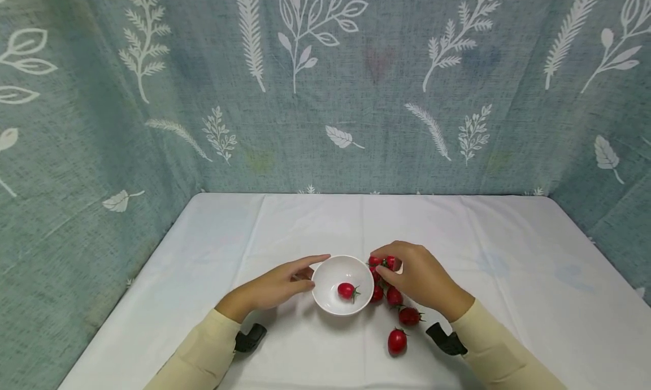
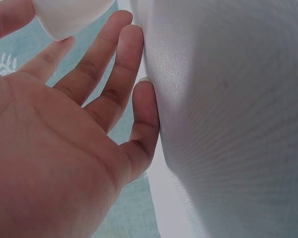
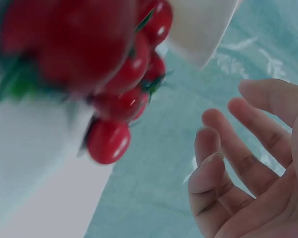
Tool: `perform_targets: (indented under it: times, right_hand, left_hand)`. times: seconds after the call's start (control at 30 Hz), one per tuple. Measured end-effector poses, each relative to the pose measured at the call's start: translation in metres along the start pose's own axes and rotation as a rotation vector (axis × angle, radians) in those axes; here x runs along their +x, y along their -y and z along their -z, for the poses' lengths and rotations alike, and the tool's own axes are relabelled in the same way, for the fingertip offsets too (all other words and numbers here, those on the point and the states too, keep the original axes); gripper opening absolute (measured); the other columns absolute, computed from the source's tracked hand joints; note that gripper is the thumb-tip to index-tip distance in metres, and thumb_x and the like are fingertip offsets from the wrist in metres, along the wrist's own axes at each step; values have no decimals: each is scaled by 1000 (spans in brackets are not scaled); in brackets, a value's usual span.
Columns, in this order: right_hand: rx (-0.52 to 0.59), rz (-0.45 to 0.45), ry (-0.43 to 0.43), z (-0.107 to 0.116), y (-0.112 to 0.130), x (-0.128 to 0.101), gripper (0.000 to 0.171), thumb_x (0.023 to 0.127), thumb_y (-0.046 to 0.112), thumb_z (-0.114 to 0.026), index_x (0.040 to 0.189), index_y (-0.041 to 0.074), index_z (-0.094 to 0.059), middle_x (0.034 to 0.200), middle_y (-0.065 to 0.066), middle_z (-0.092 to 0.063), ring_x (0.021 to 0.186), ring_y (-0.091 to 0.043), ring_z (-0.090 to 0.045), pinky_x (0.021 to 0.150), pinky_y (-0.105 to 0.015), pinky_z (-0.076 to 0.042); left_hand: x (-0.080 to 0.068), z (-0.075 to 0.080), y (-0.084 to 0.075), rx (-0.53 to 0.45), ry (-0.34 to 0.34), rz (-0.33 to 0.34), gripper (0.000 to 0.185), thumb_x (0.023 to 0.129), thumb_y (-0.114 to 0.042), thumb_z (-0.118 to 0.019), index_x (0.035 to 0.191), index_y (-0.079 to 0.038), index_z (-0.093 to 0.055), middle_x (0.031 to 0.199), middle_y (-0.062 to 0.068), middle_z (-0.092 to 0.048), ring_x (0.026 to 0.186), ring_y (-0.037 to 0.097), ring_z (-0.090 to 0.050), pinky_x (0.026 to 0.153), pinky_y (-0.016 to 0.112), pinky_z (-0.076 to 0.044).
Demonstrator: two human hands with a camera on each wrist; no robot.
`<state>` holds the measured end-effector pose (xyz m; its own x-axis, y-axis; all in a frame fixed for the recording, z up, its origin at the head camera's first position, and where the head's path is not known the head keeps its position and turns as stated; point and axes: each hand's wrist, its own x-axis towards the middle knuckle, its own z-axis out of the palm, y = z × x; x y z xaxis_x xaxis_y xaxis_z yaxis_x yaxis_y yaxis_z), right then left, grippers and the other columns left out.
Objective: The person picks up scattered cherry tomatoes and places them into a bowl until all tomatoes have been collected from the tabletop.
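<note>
With fingers (image 2: 130,54) loosely extended, the side of the white bowl (image 1: 328,277) is touched by the left hand (image 1: 274,287); the right hand (image 1: 424,277), its fingers parted and empty, is held beside the clustered red tomatoes (image 1: 394,295) just right of the bowl. One tomato (image 1: 346,290) is contained in the bowl, and a lone tomato (image 1: 397,342) is set nearer the person on the white-covered bench (image 1: 295,232), which is backed by a leaf-patterned curtain (image 1: 315,118).

From the head, your right hand (image 1: 424,277) hides part of the tomatoes (image 1: 394,295) under its fingers, so you can't count them; whether its thumb touches one is hard to say. In your left wrist view, the bowl (image 2: 72,19) at your fingertips runs off the top edge, and the thumb of your left hand (image 2: 54,139) off the left. In your right wrist view, the nearest tomato (image 3: 72,44), across from your fingers, blurs, its top cut away.
</note>
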<state>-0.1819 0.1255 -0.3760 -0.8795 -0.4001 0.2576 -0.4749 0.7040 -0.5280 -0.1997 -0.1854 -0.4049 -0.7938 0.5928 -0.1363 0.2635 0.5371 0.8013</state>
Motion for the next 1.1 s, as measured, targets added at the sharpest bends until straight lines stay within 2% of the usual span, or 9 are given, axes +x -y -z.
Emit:
perform_targets:
  times: [0.17,0.33,0.57,0.9,1.1]
  right_hand:
    - [-7,-59,-12,2,-15,1,29,88,14,-76,117,14,-74,110,-3,-73,86,-21,-60,64,-24,-47]
    - [-46,-69,-4,2,-29,3,30,89,12,-75,118,11,-73,114,-6,-72,89,-23,-61,68,-27,-48]
    - [-89,-76,77,-1,-40,6,35,89,9,-75,124,10,-71,123,-8,-71,97,-25,-65,82,-38,-57]
    - [-74,-134,121,-5,-44,7,32,89,7,-74,121,11,-73,120,-6,-72,105,-26,-67,90,-43,-57]
    - [-74,-145,138,-5,-43,6,30,89,5,-73,119,11,-74,118,-6,-72,105,-26,-67,89,-43,-57]
  left_hand:
    - [0,-1,1,-9,3,0,55,101,-23,-56,153,-33,-40,123,4,-65,116,20,-59,98,43,-48]
    - [0,-1,-1,-10,5,0,55,101,-23,-56,153,-32,-40,123,4,-64,116,20,-59,98,42,-48]
    - [1,0,-1,4,0,0,55,101,-23,-55,153,-31,-40,122,4,-65,115,20,-60,98,43,-48]
    - [2,0,1,8,-1,-1,55,102,-24,-55,153,-33,-40,124,4,-65,116,20,-60,98,42,-48]
    - [1,0,1,-2,2,-1,55,101,-23,-55,153,-32,-40,122,4,-65,114,20,-59,98,43,-47]
